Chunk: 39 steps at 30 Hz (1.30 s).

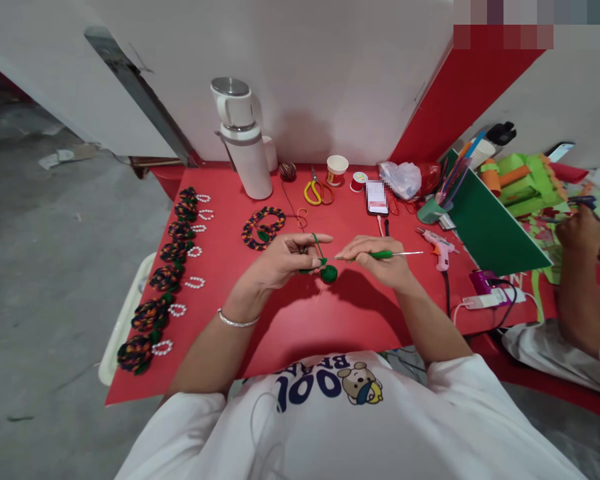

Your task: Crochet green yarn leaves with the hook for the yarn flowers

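My left hand (pixel 284 260) pinches a small green crochet piece (pixel 323 262), and a strand of green yarn (pixel 319 245) runs over its outstretched index finger. A small ball of green yarn (pixel 329 274) lies just below those fingertips. In my right hand (pixel 386 265) is a crochet hook with a green handle (pixel 381 255). One end of it points at the left hand's work, and a thin metal end sticks out to the right. Behind the left hand, a braided multicolour ring (pixel 250 238) with a green leaf lies on the red table (pixel 290 340).
Multicolour yarn pieces (pixel 166 278) with pearl loops (pixel 195 283) line the left edge. Behind stand a white thermos (pixel 247 160), scissors (pixel 314 190), a paper cup (pixel 337 171) and a phone (pixel 377 197). A pink glue gun (pixel 440 250), power strip (pixel 495 298) and co-worker's hand (pixel 583 230) are right.
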Each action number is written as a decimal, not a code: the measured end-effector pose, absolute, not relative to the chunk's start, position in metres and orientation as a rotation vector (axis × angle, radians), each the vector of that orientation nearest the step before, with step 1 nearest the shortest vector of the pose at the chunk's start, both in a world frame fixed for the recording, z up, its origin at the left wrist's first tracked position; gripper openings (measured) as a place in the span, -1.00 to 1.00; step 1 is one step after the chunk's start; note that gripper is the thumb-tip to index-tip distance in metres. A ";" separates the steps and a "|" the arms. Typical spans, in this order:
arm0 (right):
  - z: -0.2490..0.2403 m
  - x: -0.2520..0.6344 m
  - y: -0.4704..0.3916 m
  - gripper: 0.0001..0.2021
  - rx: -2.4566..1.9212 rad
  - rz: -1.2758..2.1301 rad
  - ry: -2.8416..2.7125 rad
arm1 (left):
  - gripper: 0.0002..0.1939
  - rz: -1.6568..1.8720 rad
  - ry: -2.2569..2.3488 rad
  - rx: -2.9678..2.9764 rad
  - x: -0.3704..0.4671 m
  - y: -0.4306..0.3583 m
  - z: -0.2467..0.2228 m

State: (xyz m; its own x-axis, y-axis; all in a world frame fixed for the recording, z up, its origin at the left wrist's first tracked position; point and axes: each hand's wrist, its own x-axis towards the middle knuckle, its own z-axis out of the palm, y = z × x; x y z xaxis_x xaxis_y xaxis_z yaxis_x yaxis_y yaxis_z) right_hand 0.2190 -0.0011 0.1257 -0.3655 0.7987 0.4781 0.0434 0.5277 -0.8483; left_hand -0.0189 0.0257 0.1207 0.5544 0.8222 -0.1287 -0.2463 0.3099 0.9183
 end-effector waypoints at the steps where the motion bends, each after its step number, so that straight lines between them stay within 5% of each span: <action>1: 0.125 0.218 -0.002 -0.80 -0.752 0.987 -1.734 | -0.46 0.784 0.675 1.009 -0.018 0.026 0.121; 8: 0.118 0.210 -0.009 -0.72 -0.955 1.153 -1.369 | -0.46 0.874 0.714 0.929 -0.011 0.023 0.121; 18: 0.135 0.220 -0.012 -0.87 -0.697 0.839 -1.822 | -0.47 0.718 0.654 0.785 -0.017 0.027 0.117; 29: 0.095 0.211 -0.010 -0.72 -0.828 1.170 -1.404 | -0.48 0.697 0.642 0.776 -0.010 0.026 0.119; 39: 0.095 0.192 -0.018 -0.79 -0.760 0.571 -1.577 | -0.38 0.840 0.734 0.812 0.002 0.017 0.118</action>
